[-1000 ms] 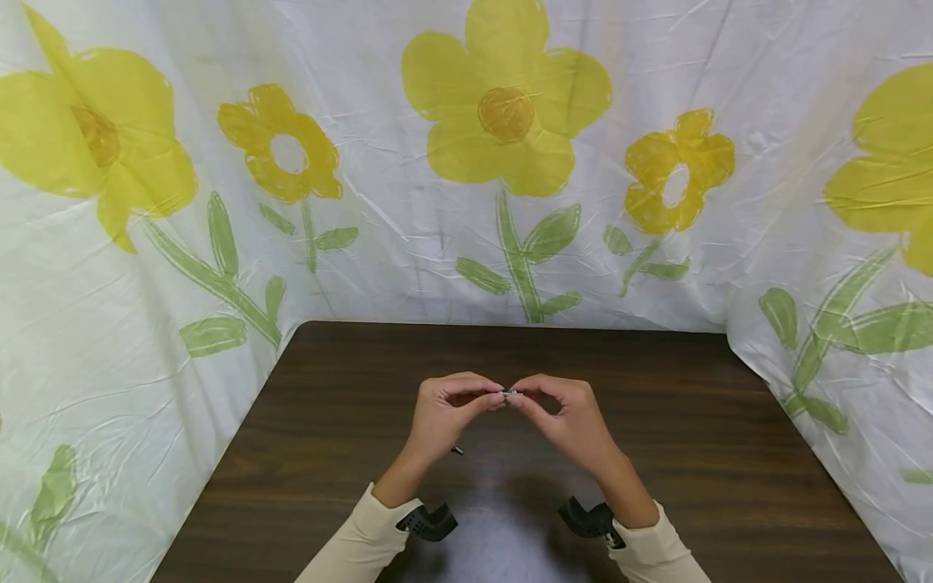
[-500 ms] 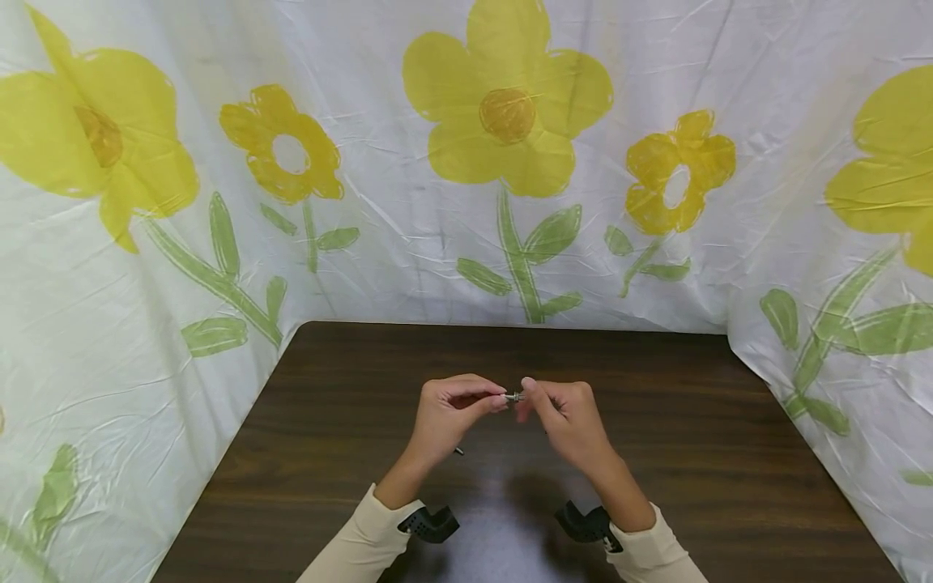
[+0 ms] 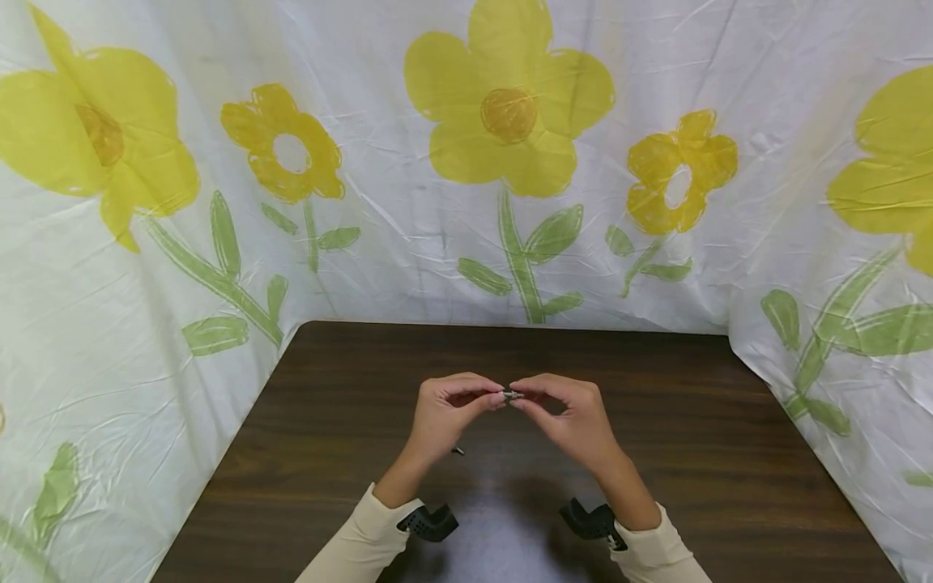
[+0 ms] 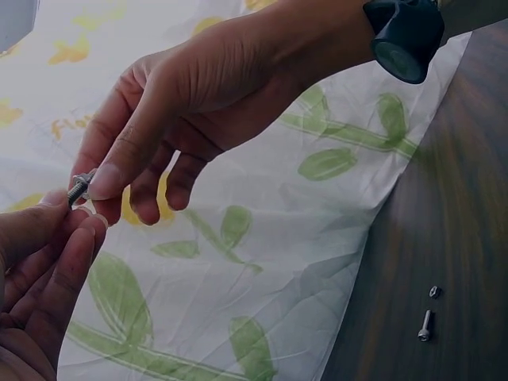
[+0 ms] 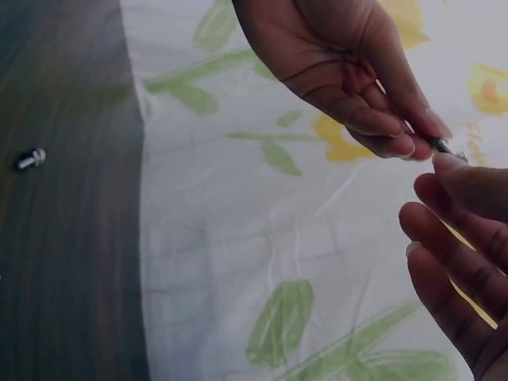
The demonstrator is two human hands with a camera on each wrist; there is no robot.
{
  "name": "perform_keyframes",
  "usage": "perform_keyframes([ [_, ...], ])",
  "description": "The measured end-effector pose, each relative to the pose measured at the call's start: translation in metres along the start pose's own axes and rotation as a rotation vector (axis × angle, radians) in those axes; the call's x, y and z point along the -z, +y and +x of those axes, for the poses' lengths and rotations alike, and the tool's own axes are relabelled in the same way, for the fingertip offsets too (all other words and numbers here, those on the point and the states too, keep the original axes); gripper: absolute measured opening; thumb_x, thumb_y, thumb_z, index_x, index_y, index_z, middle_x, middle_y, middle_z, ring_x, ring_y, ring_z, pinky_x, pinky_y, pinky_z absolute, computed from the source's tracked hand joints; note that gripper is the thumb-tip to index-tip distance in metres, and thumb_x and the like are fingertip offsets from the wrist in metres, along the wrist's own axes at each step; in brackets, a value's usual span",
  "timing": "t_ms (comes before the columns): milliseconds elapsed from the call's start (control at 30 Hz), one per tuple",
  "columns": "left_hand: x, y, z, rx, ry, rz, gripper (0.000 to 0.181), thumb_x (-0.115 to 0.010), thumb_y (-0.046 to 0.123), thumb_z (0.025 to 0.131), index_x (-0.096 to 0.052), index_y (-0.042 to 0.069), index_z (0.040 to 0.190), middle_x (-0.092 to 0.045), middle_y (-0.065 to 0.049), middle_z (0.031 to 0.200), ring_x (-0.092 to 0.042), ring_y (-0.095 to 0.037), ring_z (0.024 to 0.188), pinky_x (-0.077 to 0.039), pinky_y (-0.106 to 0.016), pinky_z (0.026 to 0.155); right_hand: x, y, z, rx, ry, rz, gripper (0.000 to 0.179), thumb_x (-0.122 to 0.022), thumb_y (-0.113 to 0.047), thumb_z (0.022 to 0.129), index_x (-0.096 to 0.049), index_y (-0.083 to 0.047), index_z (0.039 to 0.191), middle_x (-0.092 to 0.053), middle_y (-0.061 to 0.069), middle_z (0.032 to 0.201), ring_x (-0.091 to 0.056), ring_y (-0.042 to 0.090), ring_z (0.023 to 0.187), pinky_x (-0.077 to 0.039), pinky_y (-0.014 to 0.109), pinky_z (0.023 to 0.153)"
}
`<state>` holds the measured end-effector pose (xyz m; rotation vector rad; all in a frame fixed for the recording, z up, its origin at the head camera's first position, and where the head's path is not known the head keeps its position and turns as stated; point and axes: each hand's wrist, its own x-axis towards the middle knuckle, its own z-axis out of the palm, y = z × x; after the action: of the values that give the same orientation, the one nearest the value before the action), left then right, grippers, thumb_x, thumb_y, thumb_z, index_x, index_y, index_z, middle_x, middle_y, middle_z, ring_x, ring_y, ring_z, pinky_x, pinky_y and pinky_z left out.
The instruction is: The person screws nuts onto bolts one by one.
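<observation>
Over the table, my left hand (image 3: 442, 411) pinches a small metal bolt (image 4: 77, 191) between thumb and fingertips. The bolt's threaded shaft points toward my right hand (image 3: 576, 413), and the end between my left fingers is hidden. At its other end is a small nut (image 4: 87, 176), pinched by my right thumb and index finger and partly covered by them. The other right fingers (image 4: 181, 181) hang loosely bent. Below the left hand, a second bolt (image 4: 425, 325) lies on the table with a loose nut (image 4: 435, 291) near its threaded end.
The dark wood-grain table (image 3: 350, 356) extends beneath both hands. A white curtain (image 3: 394, 243) with yellow flowers surrounds its back and sides. Each wrist wears a black camera mount (image 3: 430, 523), just above the tabletop.
Half a second ago my right thumb was lifted away from the index finger, baring the bolt's end. Now thumb and finger pinch there again. My left hand has barely moved.
</observation>
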<state>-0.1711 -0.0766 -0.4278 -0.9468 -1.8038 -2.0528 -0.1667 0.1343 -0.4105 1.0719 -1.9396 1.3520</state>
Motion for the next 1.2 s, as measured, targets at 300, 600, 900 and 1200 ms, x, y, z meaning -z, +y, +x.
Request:
perform_keyframes([
  [300, -0.0005, 0.0, 0.0001, -0.003, 0.001, 0.003, 0.009, -0.074, -0.008, 0.087, -0.076, -0.005, 0.096, -0.074, -0.018, 0.091, -0.074, -0.021, 0.079, -0.062, -0.042, 0.069, -0.001, -0.0014, 0.0003, -0.008, -0.019, 0.01, 0.03, -0.082, 0.013, 0.076, -0.078, -0.005, 0.099, -0.077, 0.008, 0.092, -0.074, 0.017, 0.078, -0.059, 0.024, 0.068],
  [600, -0.0015, 0.0001, -0.0002, 0.0, -0.017, 0.013, 0.009, -0.074, -0.008, 0.087, -0.077, -0.004, 0.096, -0.075, -0.017, 0.09, -0.074, -0.02, 0.078, -0.062, -0.038, 0.069, -0.0024, -0.0025, -0.003, -0.145, -0.08, 0.003, 0.016, -0.073, 0.003, 0.091, -0.077, -0.013, 0.089, -0.074, -0.001, 0.079, -0.07, 0.011, 0.071, -0.058, 0.025, 0.068],
  [900, -0.0043, -0.0005, -0.0004, 0.017, -0.02, 0.012, 0.01, -0.076, -0.007, 0.086, -0.077, -0.003, 0.095, -0.075, -0.016, 0.09, -0.074, -0.021, 0.078, -0.062, -0.039, 0.068, -0.0048, -0.0051, -0.0038, -0.223, -0.063, -0.085, 0.03, -0.066, 0.004, 0.095, -0.073, -0.016, 0.073, -0.07, -0.005, 0.068, -0.065, 0.009, 0.062, -0.052, 0.026, 0.056],
  [1200, -0.0031, 0.0005, -0.0005, 0.004, -0.009, -0.003, 0.01, -0.073, -0.009, 0.087, -0.076, -0.006, 0.096, -0.074, -0.019, 0.092, -0.074, -0.02, 0.079, -0.062, -0.041, 0.068, 0.0038, -0.0046, -0.0004, -0.102, -0.062, 0.011, 0.035, -0.083, 0.011, 0.076, -0.074, -0.001, 0.107, -0.076, 0.01, 0.092, -0.072, 0.019, 0.075, -0.059, 0.027, 0.065],
])
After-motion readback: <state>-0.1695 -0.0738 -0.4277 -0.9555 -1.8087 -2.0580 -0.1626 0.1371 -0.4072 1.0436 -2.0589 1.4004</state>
